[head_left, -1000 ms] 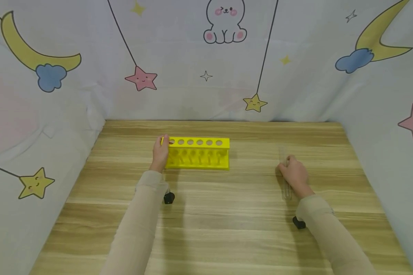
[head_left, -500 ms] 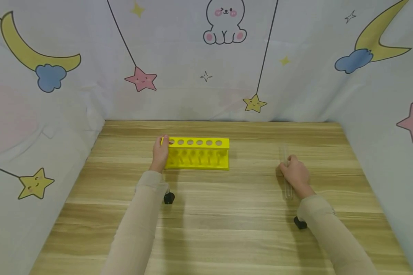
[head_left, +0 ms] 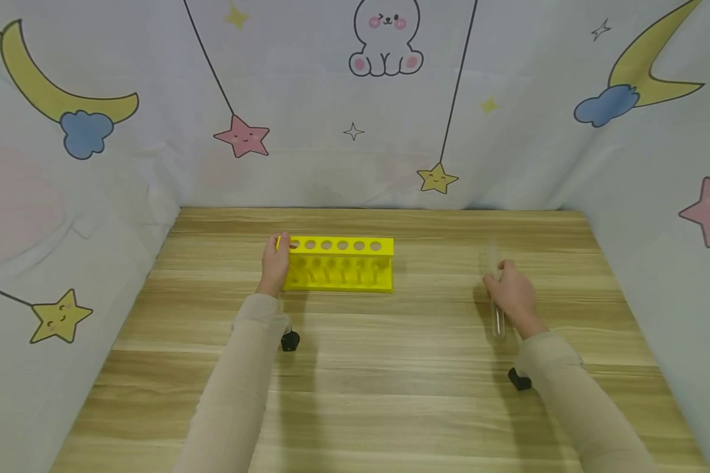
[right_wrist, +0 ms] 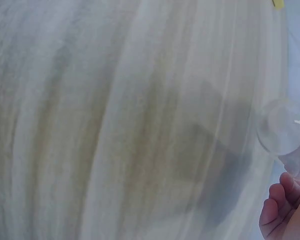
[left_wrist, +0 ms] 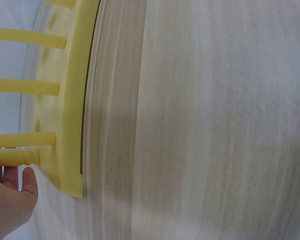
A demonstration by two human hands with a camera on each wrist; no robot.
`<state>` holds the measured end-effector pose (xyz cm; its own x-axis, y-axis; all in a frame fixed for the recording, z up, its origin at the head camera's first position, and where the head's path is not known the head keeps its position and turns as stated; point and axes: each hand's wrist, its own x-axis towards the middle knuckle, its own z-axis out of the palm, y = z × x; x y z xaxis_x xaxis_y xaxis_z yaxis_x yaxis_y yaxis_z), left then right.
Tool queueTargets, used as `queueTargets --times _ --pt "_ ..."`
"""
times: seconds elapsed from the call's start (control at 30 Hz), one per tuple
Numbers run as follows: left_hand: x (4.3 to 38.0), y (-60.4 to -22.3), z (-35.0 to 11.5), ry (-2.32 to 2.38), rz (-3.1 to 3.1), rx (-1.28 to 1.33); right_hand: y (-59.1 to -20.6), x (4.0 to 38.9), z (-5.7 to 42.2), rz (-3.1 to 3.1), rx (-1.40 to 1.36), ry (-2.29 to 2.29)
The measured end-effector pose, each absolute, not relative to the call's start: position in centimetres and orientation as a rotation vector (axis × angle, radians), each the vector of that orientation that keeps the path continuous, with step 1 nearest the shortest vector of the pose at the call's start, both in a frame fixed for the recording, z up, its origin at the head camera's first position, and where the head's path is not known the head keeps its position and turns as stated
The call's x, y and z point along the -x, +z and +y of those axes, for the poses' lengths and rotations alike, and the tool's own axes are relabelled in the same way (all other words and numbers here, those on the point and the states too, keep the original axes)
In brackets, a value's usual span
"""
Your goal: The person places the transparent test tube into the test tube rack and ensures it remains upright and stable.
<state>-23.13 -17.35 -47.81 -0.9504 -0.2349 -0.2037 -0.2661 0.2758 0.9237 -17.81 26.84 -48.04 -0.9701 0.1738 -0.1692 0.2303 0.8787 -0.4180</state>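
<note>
Shifted slightly right within the past second, a clear test tube (head_left: 498, 322) is pinched between thumb and fingers of a person's right hand (head_left: 515, 293) over a wooden table (head_left: 390, 394), well apart from the yellow rack (head_left: 351, 250), whose left end the left hand (head_left: 275, 264) grips.

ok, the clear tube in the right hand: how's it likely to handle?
The clear tube is likely stiff: its sides run straight past the right hand. Its smooth, shiny wall could be slippery. Round in section, it would probably roll if laid on the table.
</note>
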Motion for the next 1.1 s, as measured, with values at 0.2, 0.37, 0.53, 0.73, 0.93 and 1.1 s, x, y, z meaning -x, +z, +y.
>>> queueTargets --times 0.2,0.37,0.53,0.73,0.93,1.1 --pt "23.1 -47.8 -17.4 1.828 2.484 0.480 -47.4 17.8 26.7 2.933 -0.322 -0.711" --pt "23.2 -47.9 -17.4 1.814 2.492 0.491 -47.1 17.8 26.4 2.956 -0.306 -0.768" --pt "23.3 -47.9 -17.4 1.812 2.489 0.503 -46.7 17.8 26.2 2.965 -0.302 -0.793" --pt "23.2 -48.0 -17.4 1.813 2.490 0.488 -46.4 17.8 25.9 3.016 -0.261 -0.795" --pt "23.2 -48.0 -17.4 1.820 2.495 0.480 -46.3 17.8 25.6 3.070 -0.241 -0.811" --pt "23.3 -48.0 -17.4 1.825 2.482 0.490 -46.4 17.8 25.5 3.102 -0.209 -0.840"
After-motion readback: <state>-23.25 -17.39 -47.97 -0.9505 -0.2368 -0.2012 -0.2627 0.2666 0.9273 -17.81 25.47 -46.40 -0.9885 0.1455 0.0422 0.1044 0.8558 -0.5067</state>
